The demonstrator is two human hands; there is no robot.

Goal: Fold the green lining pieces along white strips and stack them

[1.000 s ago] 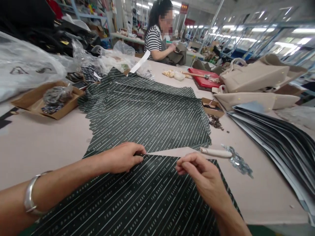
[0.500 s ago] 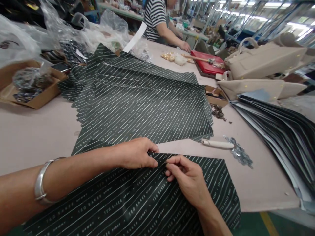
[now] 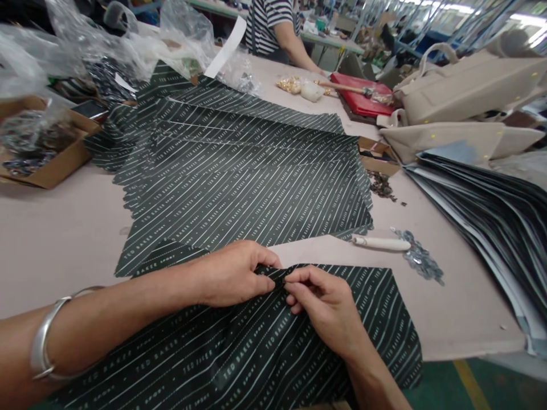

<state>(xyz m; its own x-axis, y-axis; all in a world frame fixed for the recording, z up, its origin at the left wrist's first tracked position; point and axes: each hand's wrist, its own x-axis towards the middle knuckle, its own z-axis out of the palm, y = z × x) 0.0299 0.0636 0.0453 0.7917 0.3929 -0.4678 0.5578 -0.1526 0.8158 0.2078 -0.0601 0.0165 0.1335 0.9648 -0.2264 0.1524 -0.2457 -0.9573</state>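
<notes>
A dark green lining fabric piece [image 3: 273, 341], printed with white slanted lines and lettering, hangs over the near table edge. My left hand [image 3: 239, 273] is closed on its upper edge, thumb in front and fingers behind. Close to its right, my right hand [image 3: 322, 296] is pinched at the same edge; whatever tiny part sits between thumb and forefinger is too small to make out. The fabric puckers between the two hands. Beyond them lies a stack of matching fabric pieces [image 3: 239, 193]. A white stick-shaped tool [image 3: 380, 244] rests beside a pile of small metal discs [image 3: 423, 259].
Dark sheets [image 3: 482, 228] are stacked at right, below beige bags [image 3: 461, 97]. A cardboard box [image 3: 64, 165] of bagged parts stands left. Small brown parts [image 3: 382, 185] lie right of the stack. A co-worker in a striped shirt [image 3: 269, 25] is across the table [image 3: 55, 228].
My right fingertips have moved slightly left, up against the fabric edge by my left thumb, and the fabric there has puckered. The view has shifted a little.
</notes>
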